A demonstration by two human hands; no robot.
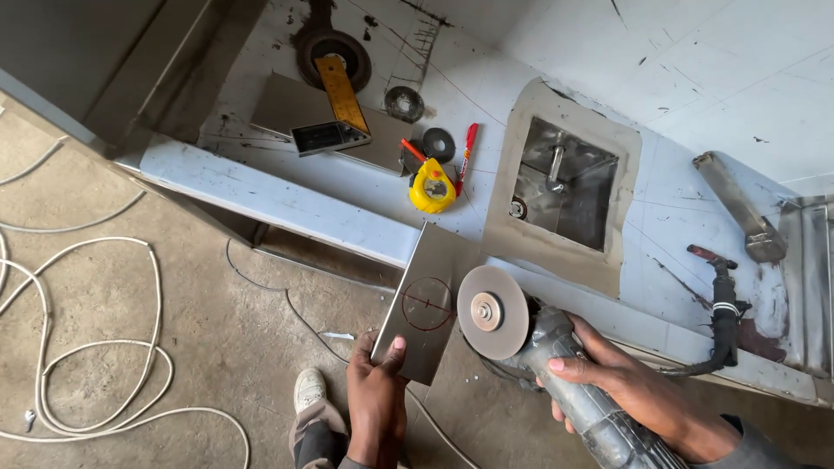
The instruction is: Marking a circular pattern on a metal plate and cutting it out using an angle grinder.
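Two hands are busy here, both mine. My left hand (pixel 375 380) is gripping the near edge of a flat steel sheet (pixel 427 300), thumb pressed on top, fingers curled under it. The sheet is resting its far edge against the front lip of the white workbench (pixel 287 201) and slanting down toward me over the concrete floor (pixel 200 347). A red circle with crossed lines (pixel 428 303) is showing on its face.

My right hand (pixel 608 373) is wrapping tightly around the grey body of an angle grinder (pixel 556 365), fingers closed on it. Its cutting disc (pixel 493 312) is sitting just beside the sheet's right edge, near the red circle; I cannot tell whether it is touching the metal.

On the bench, a yellow tape measure (pixel 432 186) is lying next to a red marker (pixel 467 156), with a black ring (pixel 439 143) just beside them. Farther back, a yellow level (pixel 340 91) is lying across another sheet. To the right, a square steel sink (pixel 565 184) is sitting sunk into the top. White cables (pixel 95 347) are looping over the floor at my left, and my pale shoe (pixel 309 388) is showing below the sheet.
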